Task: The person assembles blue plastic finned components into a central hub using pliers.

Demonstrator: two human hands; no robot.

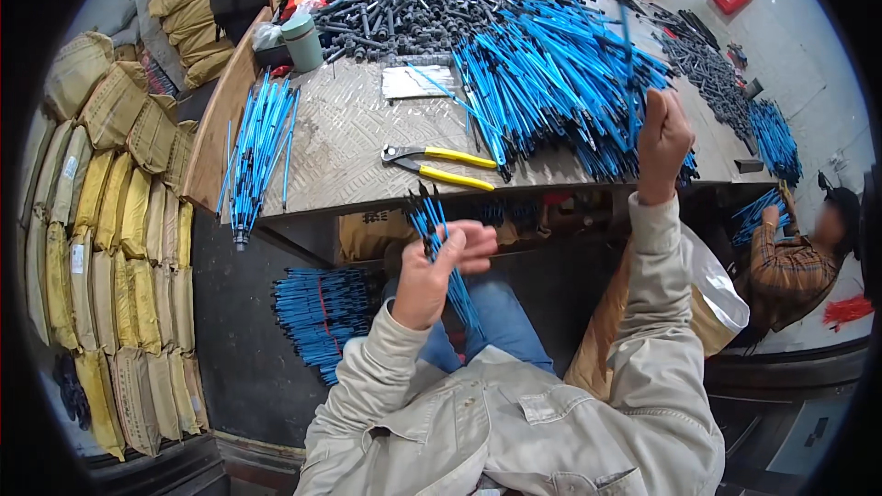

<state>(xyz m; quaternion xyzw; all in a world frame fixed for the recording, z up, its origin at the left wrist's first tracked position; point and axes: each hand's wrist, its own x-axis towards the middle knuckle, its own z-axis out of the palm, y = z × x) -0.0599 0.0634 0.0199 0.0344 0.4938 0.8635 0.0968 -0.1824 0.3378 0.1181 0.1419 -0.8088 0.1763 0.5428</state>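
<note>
Left hand point(439, 274) below table edge point(386, 205), fingers closed round small bundle of blue rods point(441, 253). Right hand point(661, 142) raised at near edge, gripping single blue rod point(628, 60) from big pile point(560, 83) (pile overhangs edge). Yellow-handled pliers point(439, 165) on bare patch between.
</note>
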